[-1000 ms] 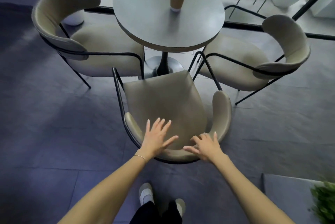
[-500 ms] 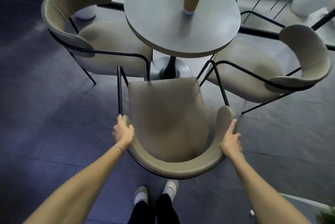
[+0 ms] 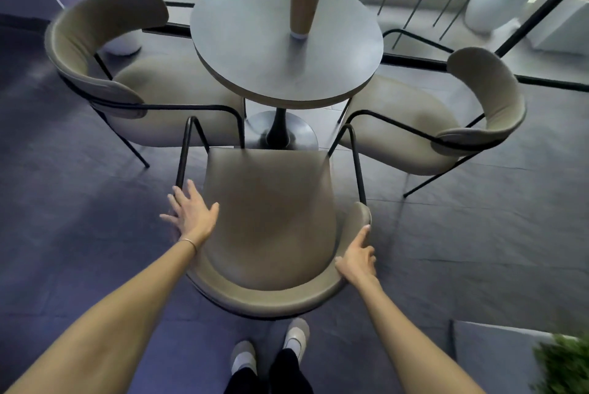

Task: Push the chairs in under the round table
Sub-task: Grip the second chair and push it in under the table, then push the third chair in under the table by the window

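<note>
Near chair [image 3: 271, 218]: right in front of you, its seat front short of the round bench [image 3: 287, 43], not yet under it.
Left hand [image 3: 191, 215]: yours lies flat with fingers spread on the left end of the backrest, gripping nothing.
Right hand [image 3: 357, 259]: loosely wrapped on the right end of the backrest.
Side chairs: left chair [image 3: 137, 81] and right chair [image 3: 430, 116] have seats partly under the bench.
Cup [image 3: 302, 4]: upright on the bench.
</note>
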`<control>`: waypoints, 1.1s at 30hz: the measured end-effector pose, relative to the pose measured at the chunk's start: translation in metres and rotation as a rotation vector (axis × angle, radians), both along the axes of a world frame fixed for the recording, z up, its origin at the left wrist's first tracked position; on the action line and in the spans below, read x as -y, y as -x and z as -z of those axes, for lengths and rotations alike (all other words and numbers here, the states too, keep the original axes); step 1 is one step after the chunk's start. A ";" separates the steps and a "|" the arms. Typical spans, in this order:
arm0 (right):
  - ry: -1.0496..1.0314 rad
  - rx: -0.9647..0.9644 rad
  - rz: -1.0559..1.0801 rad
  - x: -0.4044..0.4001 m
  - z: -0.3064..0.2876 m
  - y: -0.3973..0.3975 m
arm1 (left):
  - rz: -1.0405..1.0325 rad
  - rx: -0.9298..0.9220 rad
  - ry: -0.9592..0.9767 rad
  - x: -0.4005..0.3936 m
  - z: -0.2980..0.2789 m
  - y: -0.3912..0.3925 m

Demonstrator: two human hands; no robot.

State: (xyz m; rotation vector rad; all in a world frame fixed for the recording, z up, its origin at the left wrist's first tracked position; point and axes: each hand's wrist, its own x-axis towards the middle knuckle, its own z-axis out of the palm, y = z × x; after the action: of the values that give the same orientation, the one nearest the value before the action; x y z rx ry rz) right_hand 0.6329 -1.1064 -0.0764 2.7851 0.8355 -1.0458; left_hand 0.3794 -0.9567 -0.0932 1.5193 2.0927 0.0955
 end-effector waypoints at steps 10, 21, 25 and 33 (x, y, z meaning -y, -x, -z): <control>-0.257 0.247 -0.163 -0.012 -0.080 -0.167 | 0.654 0.265 -0.105 0.007 -0.076 -0.253; -0.237 0.352 -0.142 -0.025 -0.119 -0.479 | 0.807 0.270 -0.060 0.016 -0.082 -0.571; -0.237 0.260 -0.123 -0.059 -0.109 -0.559 | 0.817 0.244 0.002 0.004 -0.073 -0.650; -0.196 0.192 -0.317 -0.165 -0.077 -0.663 | 0.727 0.223 0.171 -0.057 -0.029 -0.765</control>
State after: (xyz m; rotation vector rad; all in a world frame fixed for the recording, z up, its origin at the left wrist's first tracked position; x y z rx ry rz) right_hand 1.2964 -0.9413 0.0007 2.7158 1.3578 -0.6677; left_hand 1.1446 -0.8994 -0.0640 1.9541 1.2478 -0.1708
